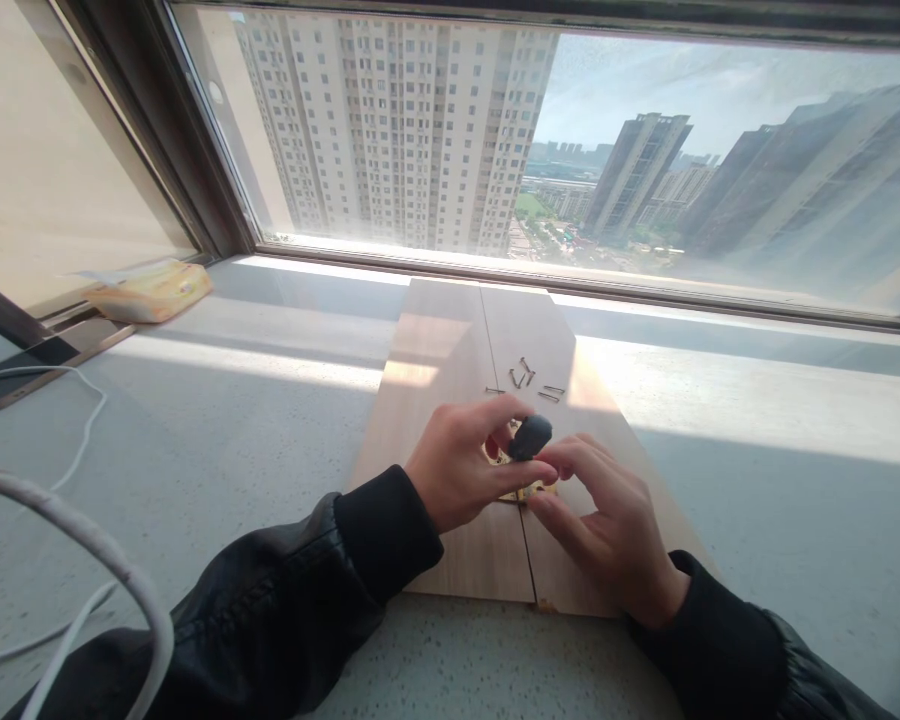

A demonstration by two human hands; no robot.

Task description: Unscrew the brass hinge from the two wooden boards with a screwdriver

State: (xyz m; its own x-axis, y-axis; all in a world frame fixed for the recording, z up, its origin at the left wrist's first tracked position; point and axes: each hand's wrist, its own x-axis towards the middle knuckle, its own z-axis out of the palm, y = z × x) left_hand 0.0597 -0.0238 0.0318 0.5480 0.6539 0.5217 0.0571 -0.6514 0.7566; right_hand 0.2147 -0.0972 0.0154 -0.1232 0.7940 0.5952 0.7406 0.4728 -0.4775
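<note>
My left hand (469, 460) is wrapped round the dark grey handle of a screwdriver (531, 438), which stands upright with its butt end toward me; its shaft is hidden. Close beside it, my right hand (607, 510) has thumb and index finger curled in a pinch low by the tool; what lies between the fingertips is hidden. Below both hands a brass-coloured hinge (526, 492) shows in part, lying across the seam of two pale wooden boards (450, 350). Several loose screws (523, 374) lie on the boards just beyond my hands.
The boards rest on a speckled white sill (285, 420) before a large window (450, 130). At the left lie a yellow-and-white packet (148, 292), a dark flat device (34, 375) and white cables (139, 585). Sunlight stripes cross the sill.
</note>
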